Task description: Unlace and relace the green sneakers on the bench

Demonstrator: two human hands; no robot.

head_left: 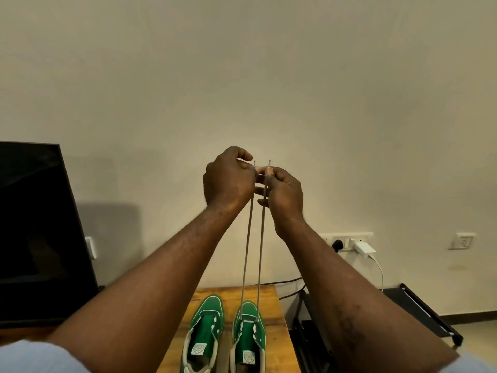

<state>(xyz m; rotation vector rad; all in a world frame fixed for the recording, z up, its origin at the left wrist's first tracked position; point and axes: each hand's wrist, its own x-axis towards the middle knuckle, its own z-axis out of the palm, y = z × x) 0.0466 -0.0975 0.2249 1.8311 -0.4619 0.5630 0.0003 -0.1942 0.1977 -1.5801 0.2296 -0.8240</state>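
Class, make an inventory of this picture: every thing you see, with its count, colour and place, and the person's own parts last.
green sneakers: two, green with white trim, side by side on the bench
shoelace: one, grey, rising from the right-side sneaker to both hands
bench: one, orange-brown wood, bottom centre
screen: one, black, left
socket panels: two, white, on the wall at right
charger: one, white, plugged into the left panel
rack: one, black, right of the bench
left hand: pinches one lace end
right hand: pinches the other end
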